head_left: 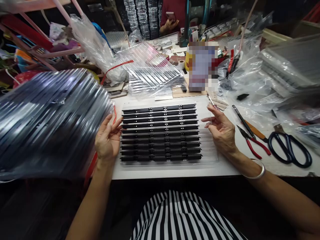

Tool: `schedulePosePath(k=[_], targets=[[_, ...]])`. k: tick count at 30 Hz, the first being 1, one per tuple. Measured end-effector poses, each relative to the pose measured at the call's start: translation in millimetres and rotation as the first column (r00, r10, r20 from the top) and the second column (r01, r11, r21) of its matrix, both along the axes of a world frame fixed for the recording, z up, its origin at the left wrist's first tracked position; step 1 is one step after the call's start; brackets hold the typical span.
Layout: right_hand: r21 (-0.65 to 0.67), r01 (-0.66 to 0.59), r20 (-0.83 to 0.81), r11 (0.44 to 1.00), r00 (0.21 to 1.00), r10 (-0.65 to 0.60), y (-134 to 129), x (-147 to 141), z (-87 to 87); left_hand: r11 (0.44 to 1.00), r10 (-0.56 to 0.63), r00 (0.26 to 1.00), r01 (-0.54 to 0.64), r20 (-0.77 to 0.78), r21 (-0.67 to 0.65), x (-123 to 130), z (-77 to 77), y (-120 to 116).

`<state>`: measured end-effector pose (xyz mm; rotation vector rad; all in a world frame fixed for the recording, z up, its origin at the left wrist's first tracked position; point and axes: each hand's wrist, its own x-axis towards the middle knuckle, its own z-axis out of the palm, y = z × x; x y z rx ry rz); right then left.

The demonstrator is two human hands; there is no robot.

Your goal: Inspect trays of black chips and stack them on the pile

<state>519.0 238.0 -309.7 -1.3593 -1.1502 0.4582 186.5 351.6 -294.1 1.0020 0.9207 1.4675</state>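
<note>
A clear plastic tray (210,146) lies on the white tabletop in front of me, with several black slotted strips (161,133) stacked in parallel rows across it. My left hand (108,138) is at the tray's left edge, fingers spread and the fingertips close to the strip ends. On the other side, my right hand (221,130) hovers by the tray's right edge, its fingers apart and pointing left. A thin pen-like tool (211,99) shows just beyond the right index finger; whether the hand touches it is unclear.
To the left sits a large plastic-wrapped stack of strips (50,123). Pliers (252,141), scissors (290,150) and a craft knife (243,120) lie at right. Clear trays (152,66) and plastic bags crowd the back. Across the table, a person holds a phone (170,16).
</note>
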Motion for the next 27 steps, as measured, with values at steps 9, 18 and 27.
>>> schedulePosePath(k=[9,18,27], targets=[[-0.019,0.013,0.006,1.0,1.0,-0.013,0.1,-2.4,-0.5,0.999,-0.04,0.998,0.042,0.056,-0.031,-3.1,-2.6,-1.5],[-0.173,0.048,0.154,0.984,0.988,-0.021,-0.2,3.8,-5.1,0.993,-0.071,0.99,0.059,-0.118,-0.099,-7.9,-10.3,1.7],[-0.257,0.149,0.763,0.955,0.638,0.105,9.7,33.3,-45.1,0.994,-0.079,0.808,0.112,-0.584,0.019,-7.4,-8.2,-2.5]])
